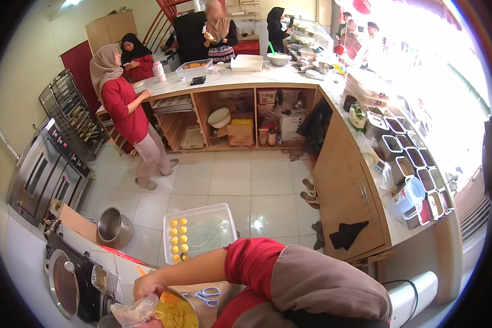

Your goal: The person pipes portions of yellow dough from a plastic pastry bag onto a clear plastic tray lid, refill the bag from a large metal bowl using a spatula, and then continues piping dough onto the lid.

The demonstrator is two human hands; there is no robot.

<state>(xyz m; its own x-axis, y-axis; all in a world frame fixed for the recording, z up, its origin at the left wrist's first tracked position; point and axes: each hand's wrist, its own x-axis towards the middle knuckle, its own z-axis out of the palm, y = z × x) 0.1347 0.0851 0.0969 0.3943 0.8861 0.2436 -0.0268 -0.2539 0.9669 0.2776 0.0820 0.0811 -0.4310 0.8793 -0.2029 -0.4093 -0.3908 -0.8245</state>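
Observation:
My right arm (191,270), in a red sleeve, reaches left across the bottom of the view. My right hand (147,285) is curled at the edge of a bowl of yellow dough (175,310), against crumpled clear plastic (134,310). I cannot tell whether that plastic is a glove or a bag. Part of my left hand (149,324) shows below it at the lower edge, its fingers hidden. Scissors with pale blue handles (206,296) lie right of the bowl. Beyond my arm, a clear plastic tray (213,227) holds several yellow dough balls (183,230) in two rows.
A lidded pan (64,284) sits at the lower left, near a steel pot (115,227). An oven (49,169) stands at the left wall. Several people work around the long counter (240,76). Food containers (404,142) line the right counter; sandals (310,194) lie below.

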